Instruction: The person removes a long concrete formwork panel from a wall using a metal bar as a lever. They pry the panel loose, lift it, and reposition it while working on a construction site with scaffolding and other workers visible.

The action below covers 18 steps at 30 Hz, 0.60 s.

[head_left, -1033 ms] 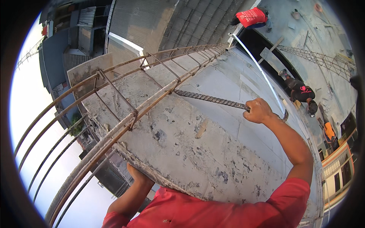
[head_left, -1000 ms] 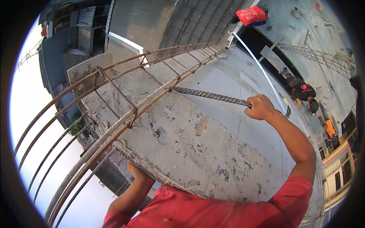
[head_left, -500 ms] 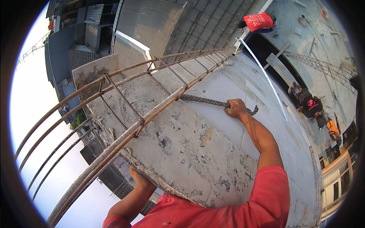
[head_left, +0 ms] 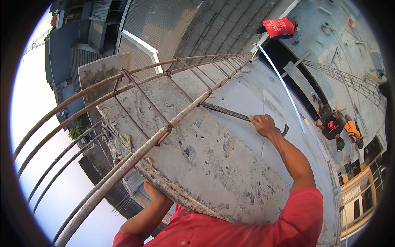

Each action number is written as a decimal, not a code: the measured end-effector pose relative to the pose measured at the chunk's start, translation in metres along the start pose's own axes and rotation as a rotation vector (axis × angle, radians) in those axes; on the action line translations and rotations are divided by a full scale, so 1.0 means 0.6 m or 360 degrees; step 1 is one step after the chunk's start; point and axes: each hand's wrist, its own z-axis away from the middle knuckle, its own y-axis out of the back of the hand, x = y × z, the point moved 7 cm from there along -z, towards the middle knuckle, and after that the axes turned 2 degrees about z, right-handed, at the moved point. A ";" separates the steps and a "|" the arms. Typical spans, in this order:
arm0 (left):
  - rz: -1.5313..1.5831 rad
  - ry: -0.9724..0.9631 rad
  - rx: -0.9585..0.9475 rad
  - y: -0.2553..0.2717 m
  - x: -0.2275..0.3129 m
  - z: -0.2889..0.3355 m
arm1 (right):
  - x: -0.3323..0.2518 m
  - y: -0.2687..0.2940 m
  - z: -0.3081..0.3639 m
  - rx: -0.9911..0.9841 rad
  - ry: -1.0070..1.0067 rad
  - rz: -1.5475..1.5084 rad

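My right hand (head_left: 263, 124) is closed around a dark ribbed steel bar (head_left: 228, 110), close to its hooked end (head_left: 285, 130). The bar's far end meets the near long rods of a rusty rebar cage (head_left: 190, 106); exactly how they touch is hidden. Thin stirrups (head_left: 146, 99) tie the cage's long rods together. Below the cage lies a rough concrete slab (head_left: 214, 164) with a broken edge. My left hand (head_left: 155, 192) is at that edge on the near left, its fingers hidden behind the concrete.
Beyond the slab's left side are lower roofs (head_left: 154, 18) and open sky. A pale straight strip (head_left: 284, 84) spans a dark gap on the right. A person in red (head_left: 279, 27) bends at the far end; people in black (head_left: 330, 123) and orange (head_left: 353, 131) are at the right.
The view has shifted slightly, and the cage and slab sit a little further right in it. My right hand still grips the bar; the person in orange has moved beside the one in black.
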 end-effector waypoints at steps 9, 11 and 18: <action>0.0086 -0.0065 -0.0090 -0.007 0.002 -0.002 | -0.015 0.006 -0.006 -0.0345 0.0047 0.0124; 0.0063 -0.0094 -0.0138 -0.007 0.005 0.000 | -0.011 0.011 -0.005 -0.0144 0.0032 0.0022; 0.0122 -0.0013 -0.0071 -0.004 -0.004 -0.003 | -0.046 -0.012 -0.067 -0.0128 0.0139 -0.0114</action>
